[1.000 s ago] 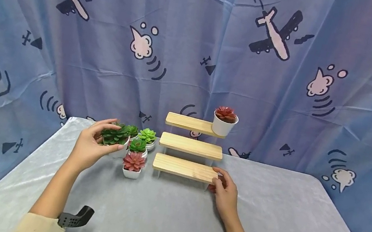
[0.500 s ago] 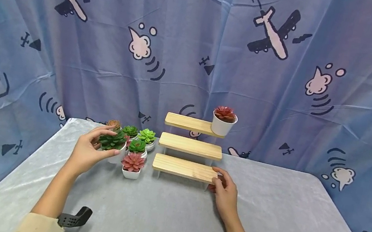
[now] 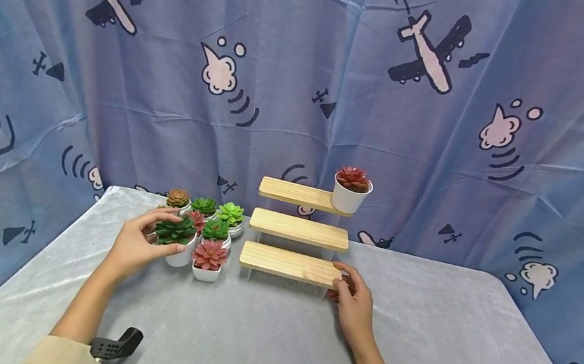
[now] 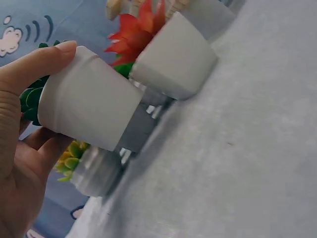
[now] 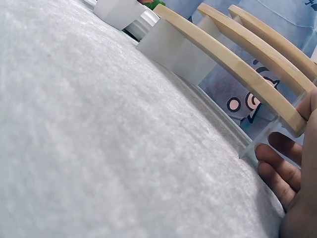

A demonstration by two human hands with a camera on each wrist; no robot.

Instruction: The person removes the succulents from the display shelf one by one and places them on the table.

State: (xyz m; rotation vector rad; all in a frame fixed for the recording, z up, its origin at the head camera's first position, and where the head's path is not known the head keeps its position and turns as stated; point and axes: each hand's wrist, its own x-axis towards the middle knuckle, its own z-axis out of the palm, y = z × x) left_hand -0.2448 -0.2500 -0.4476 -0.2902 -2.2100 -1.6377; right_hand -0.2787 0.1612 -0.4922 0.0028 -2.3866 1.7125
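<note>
In the head view my left hand holds a dark green succulent by its white pot. The left wrist view shows the thumb on the rim of that pot and fingers on its other side. A pink-red succulent in a square white pot stands just to its right. My right hand grips the right end of the lowest wooden board of a three-step shelf. In the right wrist view some fingertips reach under the board, by the clear support.
Behind the held pot several small potted succulents cluster, including a brown one and a light green one. A dark red succulent in a white pot stands at the right end of the top board. A patterned curtain hangs behind the table.
My left hand has brought the dark green succulent down and nearer, bringing the brown succulent and another red one behind it into sight. My right hand stays at the shelf end.
</note>
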